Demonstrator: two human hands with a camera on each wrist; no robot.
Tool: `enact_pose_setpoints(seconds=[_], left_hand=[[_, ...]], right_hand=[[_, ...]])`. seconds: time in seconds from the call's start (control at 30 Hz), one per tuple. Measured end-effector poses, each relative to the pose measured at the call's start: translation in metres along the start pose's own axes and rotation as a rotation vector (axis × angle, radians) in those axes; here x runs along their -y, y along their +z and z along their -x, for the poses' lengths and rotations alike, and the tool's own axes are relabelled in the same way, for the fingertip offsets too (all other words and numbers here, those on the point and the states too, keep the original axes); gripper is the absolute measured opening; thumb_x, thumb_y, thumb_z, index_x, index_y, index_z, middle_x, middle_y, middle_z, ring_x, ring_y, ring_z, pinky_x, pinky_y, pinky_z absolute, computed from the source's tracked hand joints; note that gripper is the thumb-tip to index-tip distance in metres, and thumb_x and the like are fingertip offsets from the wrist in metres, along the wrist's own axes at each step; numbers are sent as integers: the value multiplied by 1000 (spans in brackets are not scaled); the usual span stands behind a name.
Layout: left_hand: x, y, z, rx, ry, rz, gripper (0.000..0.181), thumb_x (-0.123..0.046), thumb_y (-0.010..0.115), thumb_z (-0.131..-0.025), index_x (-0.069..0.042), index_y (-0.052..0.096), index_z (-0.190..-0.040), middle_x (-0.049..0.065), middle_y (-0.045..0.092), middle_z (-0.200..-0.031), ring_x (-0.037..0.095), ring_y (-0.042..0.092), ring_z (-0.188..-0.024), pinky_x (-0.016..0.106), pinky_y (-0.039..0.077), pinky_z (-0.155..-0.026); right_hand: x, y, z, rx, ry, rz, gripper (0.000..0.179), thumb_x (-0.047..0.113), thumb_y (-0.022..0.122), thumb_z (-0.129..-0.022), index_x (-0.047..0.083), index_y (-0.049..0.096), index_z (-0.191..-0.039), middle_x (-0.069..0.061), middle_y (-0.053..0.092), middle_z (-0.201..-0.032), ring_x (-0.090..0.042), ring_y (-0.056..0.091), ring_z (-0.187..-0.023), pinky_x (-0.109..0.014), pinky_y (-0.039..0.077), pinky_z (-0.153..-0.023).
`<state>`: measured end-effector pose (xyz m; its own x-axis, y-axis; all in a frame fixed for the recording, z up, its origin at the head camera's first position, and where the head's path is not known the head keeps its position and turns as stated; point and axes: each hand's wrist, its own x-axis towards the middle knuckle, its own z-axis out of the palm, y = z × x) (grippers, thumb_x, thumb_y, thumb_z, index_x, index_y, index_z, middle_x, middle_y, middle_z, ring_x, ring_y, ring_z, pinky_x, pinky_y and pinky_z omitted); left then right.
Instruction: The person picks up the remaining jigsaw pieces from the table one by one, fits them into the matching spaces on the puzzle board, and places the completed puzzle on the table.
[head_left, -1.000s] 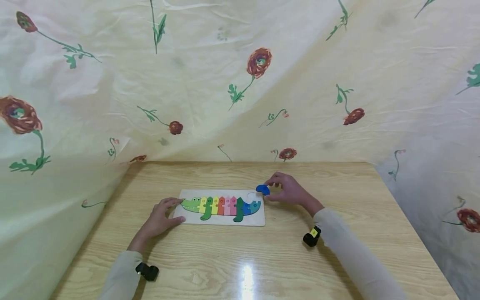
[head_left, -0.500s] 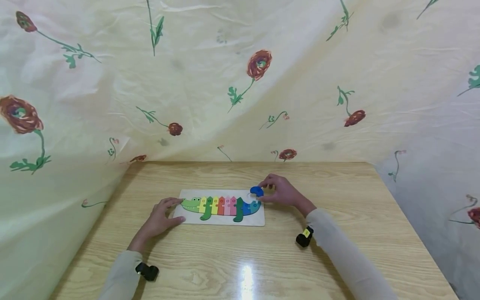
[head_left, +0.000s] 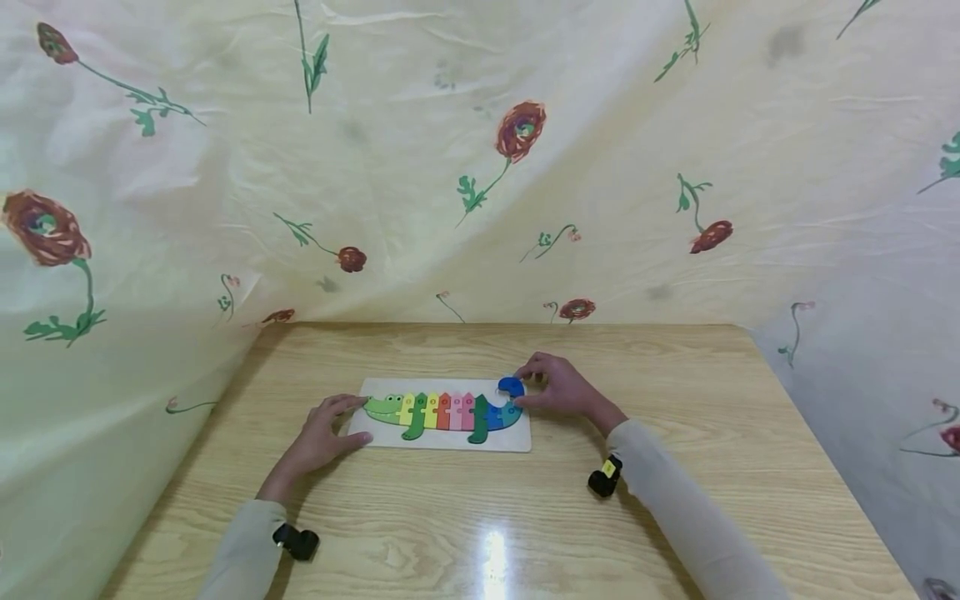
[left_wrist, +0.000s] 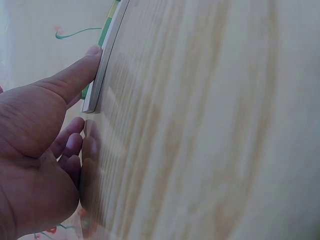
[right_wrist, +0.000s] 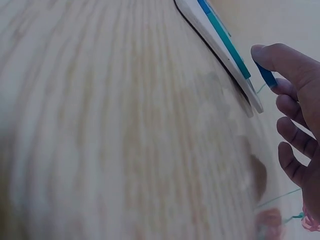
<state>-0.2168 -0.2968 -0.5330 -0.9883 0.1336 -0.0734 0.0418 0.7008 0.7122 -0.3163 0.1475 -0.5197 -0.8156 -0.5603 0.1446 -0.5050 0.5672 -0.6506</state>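
A crocodile puzzle with coloured pieces lies on a white wooden puzzle board (head_left: 442,442). My right hand (head_left: 561,385) pinches the dark blue curved tail piece (head_left: 512,386) between thumb and index finger, over the board's right end. In the right wrist view the blue tail piece (right_wrist: 265,75) is tilted and apart from the board (right_wrist: 220,55), close to the teal piece (right_wrist: 232,52). My left hand (head_left: 322,433) holds the board's left end beside the green head piece (head_left: 384,407). In the left wrist view its thumb (left_wrist: 82,72) lies along the board's edge; the other fingers are partly hidden.
The board lies on a wood-grain table (head_left: 420,517) with a bright light reflection near the front. Flower-patterned cloth (head_left: 420,167) hangs behind and at both sides. A small black camera sits on each wrist, such as the left wrist camera (head_left: 298,542).
My right hand has moved left and slightly nearer, bringing the blue tail piece from beyond the board's right corner to above the teal piece. My left hand and the board have stayed put.
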Motion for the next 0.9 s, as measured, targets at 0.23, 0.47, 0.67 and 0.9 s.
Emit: enact_pose_setpoints(seconds=[0.23,0.47,0.67,0.9], left_hand=[[-1,0,1,3,-4,2,68,-34,81,-89,-13,54,-148,22,36,-157,45,32,-136,71,29,-109],[-2,0,2,1,-1,10,69,-33,81,-89,-13,54,-148,22,37,-157,46,31,-137,71,29,-110],[1,-1,3,4,9,9,69,-33,82,-88,-13,54,-148,22,38,-156,46,32,-136,71,29,-109],[2,-3,4,11,24,9,69,-33,82,-87,-13,54,-148,22,38,-156,45,32,-137,71,29,-109]], right_hand=[[-4,2,0,9,6,6,38,40,86,-83,17,78,-112,6,62,-96,-16,52,-87,-32,47,-76],[-5,5,1,17,19,7,39,44,85,-83,19,78,-112,7,62,-97,-15,52,-88,-31,47,-76],[-3,8,3,32,32,14,39,44,85,-83,20,78,-112,7,62,-100,-15,53,-90,-31,47,-78],[1,10,4,34,40,17,40,42,86,-83,18,77,-114,6,63,-100,-16,52,-90,-32,47,-77]])
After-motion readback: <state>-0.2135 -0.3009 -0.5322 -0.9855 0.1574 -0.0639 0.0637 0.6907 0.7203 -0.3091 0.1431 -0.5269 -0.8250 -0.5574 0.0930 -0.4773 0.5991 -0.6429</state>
